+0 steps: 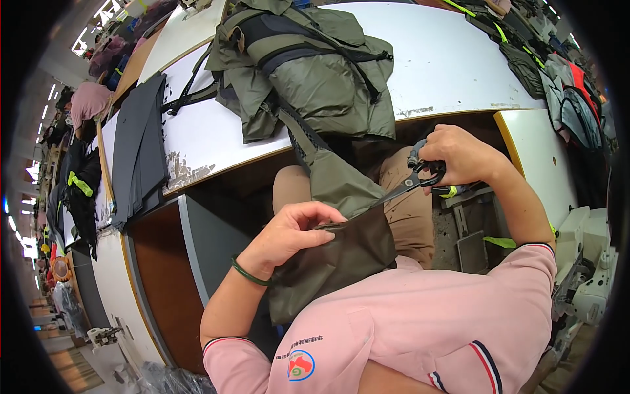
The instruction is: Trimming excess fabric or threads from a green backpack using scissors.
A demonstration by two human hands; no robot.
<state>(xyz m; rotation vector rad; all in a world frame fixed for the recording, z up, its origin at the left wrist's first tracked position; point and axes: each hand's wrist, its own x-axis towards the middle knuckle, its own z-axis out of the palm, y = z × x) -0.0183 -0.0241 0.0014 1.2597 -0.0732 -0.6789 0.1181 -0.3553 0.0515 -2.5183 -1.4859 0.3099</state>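
Observation:
My right hand (462,154) grips a pair of scissors (415,182) by the dark handles, with fingers through the loops. Its blades point left and reach the edge of an olive fabric panel (338,253) over my lap. Between thumb and fingers, my left hand (289,231) pinches that panel's upper edge, left of the blade tips. The panel's darker side faces me, and a lighter olive strip (335,180) runs up from it toward an olive bag (321,82), which looks like a backpack with dark straps. The bag lies on the white table, partly over its near edge.
Dark grey flat sheets (136,141) lie on the white table (446,62) to the left. Below them is an open cubby (164,276). A white machine (594,262) stands at the right. More bags (574,98) hang far right, and a person (90,102) is at the far left.

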